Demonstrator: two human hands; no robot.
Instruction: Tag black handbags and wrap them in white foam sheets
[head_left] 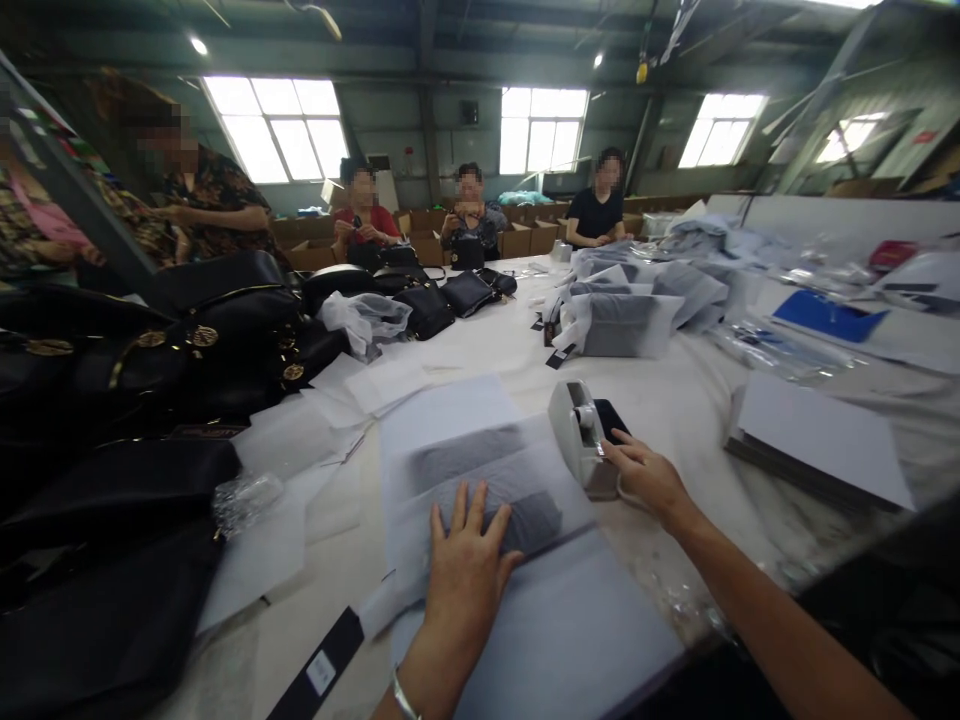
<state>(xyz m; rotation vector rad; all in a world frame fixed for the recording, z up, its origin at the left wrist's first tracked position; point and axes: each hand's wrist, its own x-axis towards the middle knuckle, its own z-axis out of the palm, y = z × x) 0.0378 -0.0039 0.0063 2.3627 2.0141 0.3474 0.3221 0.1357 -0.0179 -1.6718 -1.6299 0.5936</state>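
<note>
My left hand (472, 550) lies flat with fingers spread on a dark bag wrapped in thin white tissue paper (487, 470). The bag shows grey through the paper. Under it is a stack of white sheets (570, 620). A black tag (322, 670) with a white label sticks out at the lower left of the wrap. To the right stands a pale tape dispenser (574, 435); my right hand (649, 480) is at its front end, fingertips pinched on the end of the tape. The strip itself is barely visible. A dark phone-like object (611, 420) lies behind those fingers.
Black handbags (202, 350) are heaped along the left side, beside loose tissue sheets (300, 430). Ahead stand several wrapped bags (619, 320). A stack of white-topped boards (825, 435) and a blue sheet (829, 315) lie to the right. Several people (596, 210) work around the table.
</note>
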